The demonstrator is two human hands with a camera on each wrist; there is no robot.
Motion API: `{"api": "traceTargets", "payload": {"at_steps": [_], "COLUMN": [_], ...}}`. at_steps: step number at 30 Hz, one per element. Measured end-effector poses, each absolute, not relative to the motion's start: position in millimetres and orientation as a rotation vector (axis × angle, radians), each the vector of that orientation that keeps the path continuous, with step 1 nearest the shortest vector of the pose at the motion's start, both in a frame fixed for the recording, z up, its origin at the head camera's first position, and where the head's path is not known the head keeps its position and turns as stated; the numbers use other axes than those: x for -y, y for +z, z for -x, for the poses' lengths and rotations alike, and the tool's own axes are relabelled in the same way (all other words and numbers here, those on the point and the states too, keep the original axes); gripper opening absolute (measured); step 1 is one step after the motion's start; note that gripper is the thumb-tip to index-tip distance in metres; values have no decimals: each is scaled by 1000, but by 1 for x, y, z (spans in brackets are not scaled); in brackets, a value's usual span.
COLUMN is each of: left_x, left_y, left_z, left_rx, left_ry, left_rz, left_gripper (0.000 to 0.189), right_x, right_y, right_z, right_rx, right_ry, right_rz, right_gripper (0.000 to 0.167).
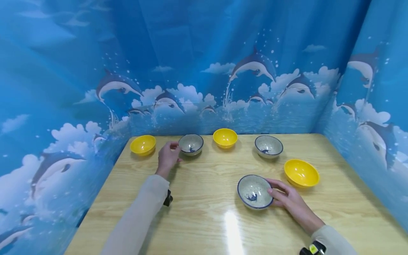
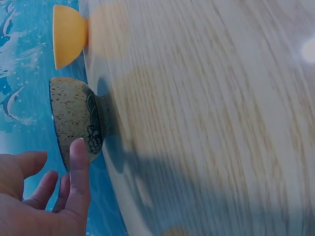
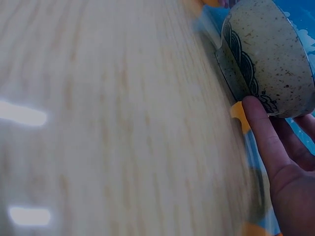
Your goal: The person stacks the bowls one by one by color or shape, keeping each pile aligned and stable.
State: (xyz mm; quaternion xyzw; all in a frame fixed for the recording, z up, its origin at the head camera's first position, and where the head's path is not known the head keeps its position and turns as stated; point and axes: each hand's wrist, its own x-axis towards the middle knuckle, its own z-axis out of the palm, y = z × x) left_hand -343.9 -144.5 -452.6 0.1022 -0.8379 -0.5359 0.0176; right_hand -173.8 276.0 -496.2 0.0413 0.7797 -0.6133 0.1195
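Observation:
My right hand (image 1: pixel 291 202) holds a speckled grey bowl (image 1: pixel 251 187) by its right side, thumb at the blue rim and fingers along the outside. A blue picture decorates the bowl's inside. In the right wrist view, a fingertip lies against the outer wall of this bowl (image 3: pixel 270 54), low near its foot. My left hand (image 1: pixel 168 157) is beside another speckled grey bowl (image 1: pixel 191 150) at the back, fingers loosely spread. One fingertip overlaps that bowl (image 2: pixel 69 110) in the left wrist view, and the hand does not close round it.
Yellow bowls stand at the back left (image 1: pixel 142 145), back middle (image 1: pixel 225 138) and right (image 1: pixel 301 173). A third grey bowl (image 1: pixel 268 147) stands at the back right. The wooden table (image 1: pixel 197 219) meets a blue dolphin-print curtain (image 1: pixel 197 63) behind and on the right.

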Motion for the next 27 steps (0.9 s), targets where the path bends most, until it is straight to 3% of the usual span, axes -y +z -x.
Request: {"api": "traceTargets", "payload": {"at_steps": [12,27], "left_x": [141,138], "left_y": [-459,-471], "left_z": [357,367], "left_rx": [2568,2409], "left_ry": [-1662,-2002], "left_rz": [-360,-510], "left_gripper": [47,48], "right_x": [-274,-275], "right_y": [-493,-493], "right_z": [175,176], "right_rx": [-2282,-2284], "right_ry": [-1795,-1786], "right_rz": [-121,-104], "right_gripper": [72,70]}}
